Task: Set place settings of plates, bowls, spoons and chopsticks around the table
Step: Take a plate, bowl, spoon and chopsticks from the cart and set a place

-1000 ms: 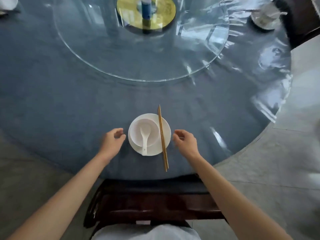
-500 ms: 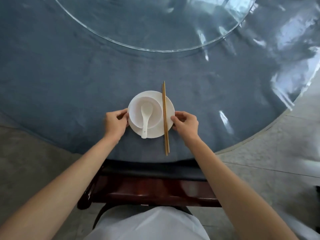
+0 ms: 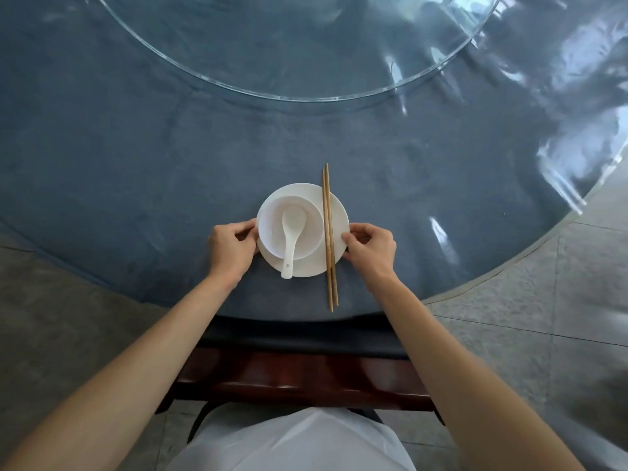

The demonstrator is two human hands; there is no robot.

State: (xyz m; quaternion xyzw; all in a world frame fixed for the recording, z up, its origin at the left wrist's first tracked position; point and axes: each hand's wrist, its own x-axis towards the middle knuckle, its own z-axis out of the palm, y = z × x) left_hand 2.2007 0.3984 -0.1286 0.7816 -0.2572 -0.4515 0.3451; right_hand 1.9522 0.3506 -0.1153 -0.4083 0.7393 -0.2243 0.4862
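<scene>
Plate (image 3: pixel 338 215), white: on the blue-covered table (image 3: pixel 136 164), near edge, centre. 
Bowl (image 3: pixel 272 232), white: on the plate's left part. 
Spoon (image 3: pixel 291 239), white: in the bowl, handle pointing near. 
Chopsticks (image 3: pixel 329 239), paired: across the plate's right part, near ends on the table. 
Left hand (image 3: pixel 231 248): fingers pinching the plate's left rim. 
Right hand (image 3: pixel 370 249): fingers pinching the right rim. 
Glass turntable (image 3: pixel 289 96): far side.

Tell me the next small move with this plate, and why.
Probably nudge the plate a little to square it with the table edge, then let go. Both the left hand and the right hand pinch its rim on opposite sides. The bowl sits on it, the spoon in the bowl, the chopsticks across its right side, so nothing else seems missing.
</scene>
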